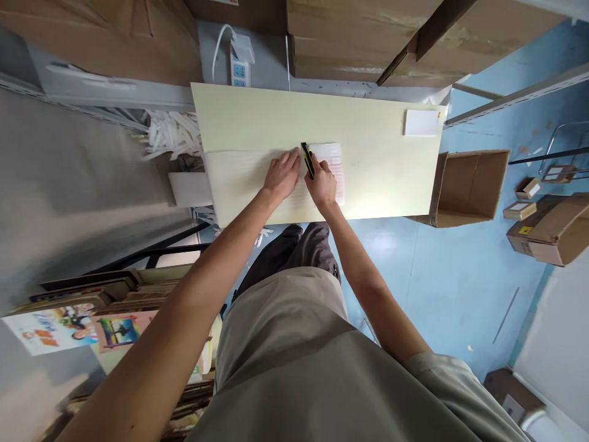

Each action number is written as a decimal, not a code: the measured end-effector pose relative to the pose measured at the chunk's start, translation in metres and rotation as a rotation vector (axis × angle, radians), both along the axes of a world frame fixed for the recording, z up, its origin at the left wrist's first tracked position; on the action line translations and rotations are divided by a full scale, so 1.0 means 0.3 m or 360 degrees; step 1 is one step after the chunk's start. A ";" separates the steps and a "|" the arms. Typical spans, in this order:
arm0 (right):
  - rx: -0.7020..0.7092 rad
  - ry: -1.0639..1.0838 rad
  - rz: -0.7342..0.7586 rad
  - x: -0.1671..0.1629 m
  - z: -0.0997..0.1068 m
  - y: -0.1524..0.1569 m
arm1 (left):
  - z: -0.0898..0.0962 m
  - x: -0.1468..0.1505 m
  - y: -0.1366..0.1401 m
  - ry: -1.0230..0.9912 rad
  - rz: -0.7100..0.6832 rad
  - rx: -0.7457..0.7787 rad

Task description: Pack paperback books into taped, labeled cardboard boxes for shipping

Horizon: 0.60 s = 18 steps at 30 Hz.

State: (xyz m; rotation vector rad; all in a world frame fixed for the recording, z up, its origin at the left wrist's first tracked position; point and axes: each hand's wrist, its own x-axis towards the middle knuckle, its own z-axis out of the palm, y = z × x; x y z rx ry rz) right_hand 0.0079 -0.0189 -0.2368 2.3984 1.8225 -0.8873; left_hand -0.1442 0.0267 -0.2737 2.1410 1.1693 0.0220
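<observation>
In the head view my right hand (322, 183) is closed around a black and yellow utility knife (308, 161), its tip pointing away from me. Under and beside that hand lies a white sheet with pink printing (335, 161). My left hand (283, 174) presses down just left of the knife, fingers stretched out and flat. Beneath it, a long pale sheet with faint lines (239, 175) runs toward the left end of the cream board (386, 166). Whether the pale sheet and the printed one are joined is hidden by my hands.
A small white stack (421, 123) sits at the board's far right corner. Behind the board are a power strip (240, 72) and cardboard boxes (354, 43). An open carton (472, 187) stands to the right. Shredded white strips (172, 134) lie at the left.
</observation>
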 end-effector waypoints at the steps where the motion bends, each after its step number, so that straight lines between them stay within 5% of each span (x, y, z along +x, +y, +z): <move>1: -0.0007 0.0005 -0.0005 -0.001 0.006 -0.004 | -0.004 0.000 0.001 -0.0015 0.0014 -0.0003; 18: -0.0415 -0.0254 0.0371 -0.040 0.231 -0.266 | -0.022 0.023 0.029 0.0132 -0.0033 -0.0042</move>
